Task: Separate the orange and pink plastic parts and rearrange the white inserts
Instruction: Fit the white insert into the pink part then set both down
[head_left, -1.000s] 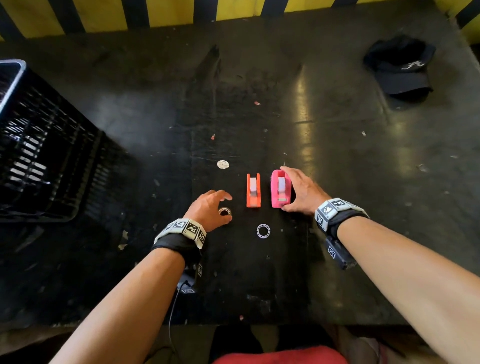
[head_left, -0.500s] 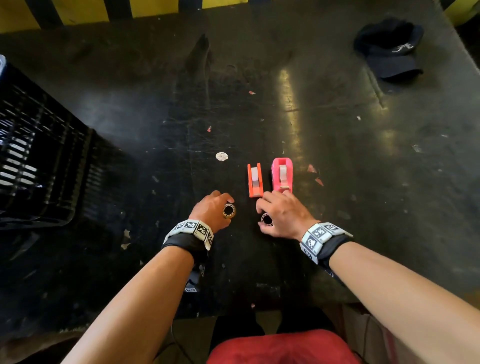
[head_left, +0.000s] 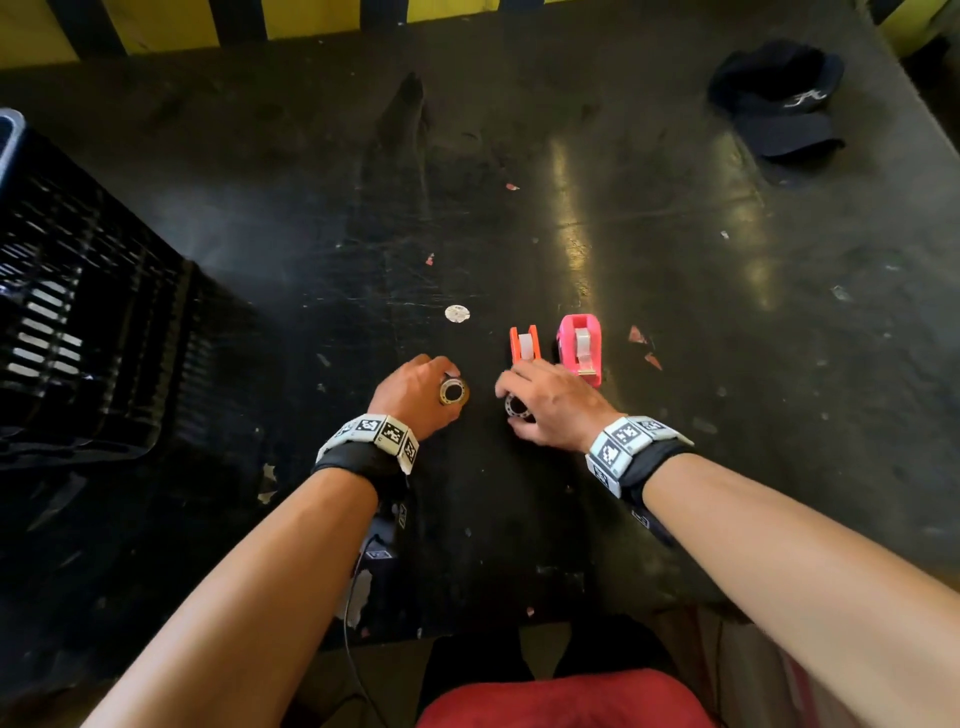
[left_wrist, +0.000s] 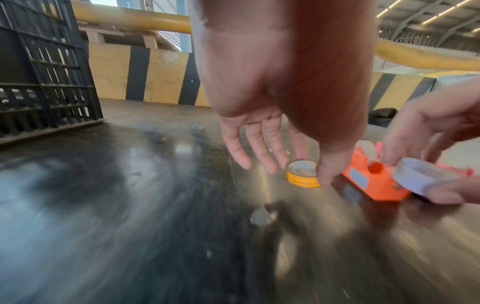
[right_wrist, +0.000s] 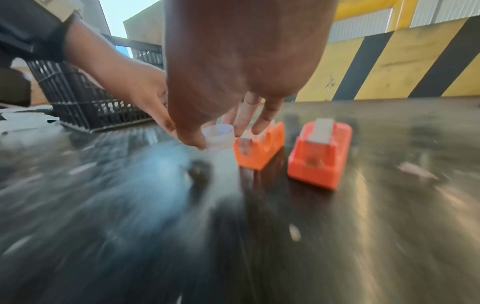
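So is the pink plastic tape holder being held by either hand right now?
No, the pink plastic tape holder stands alone on the dark table, while the right hand holds a small white ring nearer the person.

Dim, glare-streaked tabletop (head_left: 571, 218); sharp head view, heavily motion-blurred wrist views, wide-angle edge distortion.

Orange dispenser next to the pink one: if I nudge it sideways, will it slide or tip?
The orange dispenser looks narrow and tall beside the wider pink dispenser, so a sideways push up high may tip it. It is small, open-topped plastic, probably light. The table is glossy, so a low push would likely slide it.
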